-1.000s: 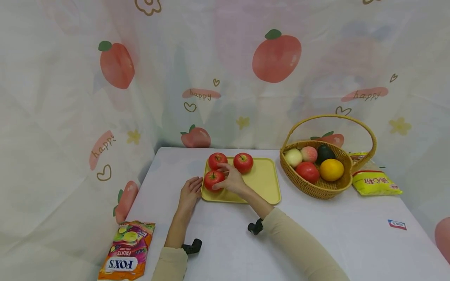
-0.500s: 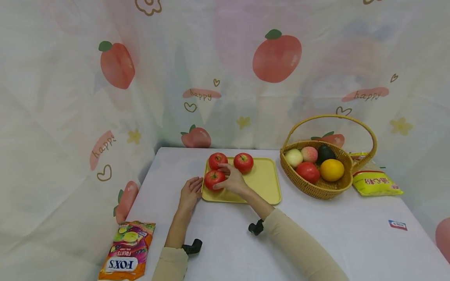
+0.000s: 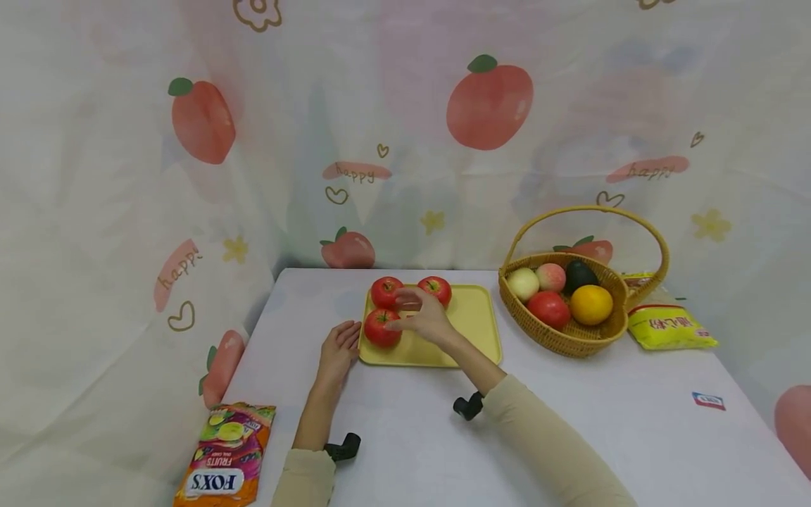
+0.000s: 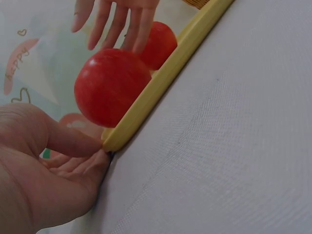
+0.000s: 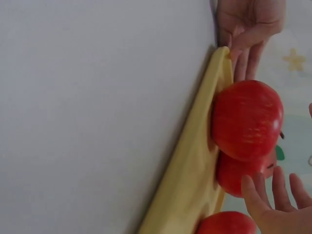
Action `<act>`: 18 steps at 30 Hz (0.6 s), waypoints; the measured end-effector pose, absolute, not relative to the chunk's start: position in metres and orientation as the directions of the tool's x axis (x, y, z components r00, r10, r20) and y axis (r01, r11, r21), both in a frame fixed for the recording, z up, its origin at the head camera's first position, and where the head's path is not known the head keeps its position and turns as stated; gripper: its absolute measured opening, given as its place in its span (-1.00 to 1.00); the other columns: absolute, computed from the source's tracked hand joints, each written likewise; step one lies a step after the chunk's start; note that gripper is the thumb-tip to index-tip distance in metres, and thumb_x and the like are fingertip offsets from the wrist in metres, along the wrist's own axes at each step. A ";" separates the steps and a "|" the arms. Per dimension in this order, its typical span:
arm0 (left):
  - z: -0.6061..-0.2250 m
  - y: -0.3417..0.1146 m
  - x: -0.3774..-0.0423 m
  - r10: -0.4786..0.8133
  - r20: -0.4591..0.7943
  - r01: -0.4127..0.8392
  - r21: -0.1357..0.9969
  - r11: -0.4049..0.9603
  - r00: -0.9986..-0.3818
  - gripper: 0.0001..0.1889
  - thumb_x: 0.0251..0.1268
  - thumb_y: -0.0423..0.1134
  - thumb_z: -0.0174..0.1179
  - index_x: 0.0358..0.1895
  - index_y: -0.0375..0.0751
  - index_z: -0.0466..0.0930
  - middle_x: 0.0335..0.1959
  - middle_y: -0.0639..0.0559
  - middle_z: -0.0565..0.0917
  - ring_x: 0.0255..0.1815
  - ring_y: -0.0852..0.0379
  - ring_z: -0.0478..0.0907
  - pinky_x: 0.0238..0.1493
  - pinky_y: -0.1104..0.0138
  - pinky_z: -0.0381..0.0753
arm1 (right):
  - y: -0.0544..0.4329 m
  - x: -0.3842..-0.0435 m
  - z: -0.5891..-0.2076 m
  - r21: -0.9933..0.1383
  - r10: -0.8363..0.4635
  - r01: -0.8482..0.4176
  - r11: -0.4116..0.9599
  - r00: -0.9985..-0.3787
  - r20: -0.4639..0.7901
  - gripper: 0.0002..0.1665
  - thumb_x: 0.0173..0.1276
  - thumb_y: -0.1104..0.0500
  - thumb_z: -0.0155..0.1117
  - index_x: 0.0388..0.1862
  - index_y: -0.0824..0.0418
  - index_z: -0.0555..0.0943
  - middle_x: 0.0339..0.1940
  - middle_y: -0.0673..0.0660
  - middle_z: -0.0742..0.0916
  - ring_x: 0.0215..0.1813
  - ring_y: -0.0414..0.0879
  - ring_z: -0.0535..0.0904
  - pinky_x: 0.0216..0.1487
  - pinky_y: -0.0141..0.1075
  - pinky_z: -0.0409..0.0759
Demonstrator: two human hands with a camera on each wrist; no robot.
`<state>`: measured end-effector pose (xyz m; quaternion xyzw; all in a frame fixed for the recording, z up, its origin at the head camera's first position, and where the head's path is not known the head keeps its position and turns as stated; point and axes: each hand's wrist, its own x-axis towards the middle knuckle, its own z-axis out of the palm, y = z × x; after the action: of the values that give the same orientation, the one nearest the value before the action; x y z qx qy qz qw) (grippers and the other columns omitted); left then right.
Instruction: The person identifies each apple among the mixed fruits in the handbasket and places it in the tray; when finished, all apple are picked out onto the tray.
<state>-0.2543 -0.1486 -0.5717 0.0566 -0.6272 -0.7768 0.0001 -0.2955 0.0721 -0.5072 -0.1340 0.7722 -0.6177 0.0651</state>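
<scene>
Three red apples sit at the left part of a yellow tray (image 3: 469,331): a front one (image 3: 380,329), one behind it (image 3: 385,290), and one farther right (image 3: 437,285), partly hidden by my right hand in the head view. My left hand (image 3: 336,354) pinches the tray's left edge near its front corner, thumb against the rim (image 4: 127,127). Above the tray, my right hand (image 3: 431,318) has its fingers spread just right of the front apple. In the right wrist view those fingers (image 5: 280,192) are apart from the front apple (image 5: 247,119) and hold nothing.
Right of the tray stands a wicker basket (image 3: 570,345) with a tall handle and several fruits. Behind it lies a yellow food packet (image 3: 671,327). A candy bag (image 3: 224,454) lies at the left front, a small wrapped piece (image 3: 708,401) at the right.
My right hand has let go of the front apple and drawn back slightly right, its fingers now wider apart. The left hand stays at the tray edge. The head view has shifted a little.
</scene>
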 end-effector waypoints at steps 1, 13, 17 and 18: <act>-0.572 -0.149 -0.254 -0.070 -0.086 -0.070 0.976 -0.206 -0.994 -0.21 0.05 -0.88 -0.11 0.49 -0.53 0.21 0.47 -0.45 0.40 0.53 -0.29 0.34 0.55 0.03 0.33 | 0.074 -0.296 -0.505 -0.971 -0.284 -0.135 0.200 -0.956 0.074 -0.14 0.18 0.24 0.64 0.43 0.34 0.47 0.30 0.33 0.65 0.35 0.30 0.56 0.31 -0.03 0.66; -0.574 -0.149 -0.253 -0.068 -0.105 -0.088 0.972 -0.218 -0.992 -0.19 0.06 -0.89 -0.11 0.50 -0.51 0.20 0.49 -0.43 0.39 0.55 -0.27 0.32 0.56 0.05 0.32 | 0.108 -0.293 -0.468 -0.966 -0.197 -0.141 0.217 -0.975 0.098 -0.25 0.26 0.16 0.60 0.40 0.19 0.53 0.28 0.30 0.68 0.31 0.25 0.62 0.22 -0.13 0.72; -0.574 -0.149 -0.254 -0.065 -0.111 -0.094 0.972 -0.217 -0.992 -0.19 0.09 -0.88 -0.11 0.52 -0.49 0.18 0.50 -0.41 0.38 0.55 -0.26 0.31 0.56 0.05 0.32 | 0.123 -0.293 -0.457 -0.968 -0.196 -0.141 0.207 -0.975 0.100 -0.29 0.32 0.15 0.55 0.42 0.19 0.52 0.31 0.35 0.65 0.30 0.18 0.64 0.22 -0.13 0.71; -0.574 -0.149 -0.254 -0.063 -0.108 -0.091 0.971 -0.221 -0.992 -0.19 0.09 -0.88 -0.11 0.52 -0.50 0.18 0.50 -0.42 0.38 0.56 -0.27 0.31 0.56 0.05 0.31 | 0.126 -0.293 -0.455 -0.968 -0.195 -0.141 0.209 -0.976 0.100 -0.29 0.32 0.14 0.55 0.42 0.19 0.52 0.32 0.36 0.65 0.29 0.16 0.65 0.23 -0.13 0.71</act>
<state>-0.2537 -0.1490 -0.5738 0.0617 -0.6239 -0.7790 -0.0093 -0.2927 0.1264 -0.4551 -0.1080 0.7771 -0.6196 0.0221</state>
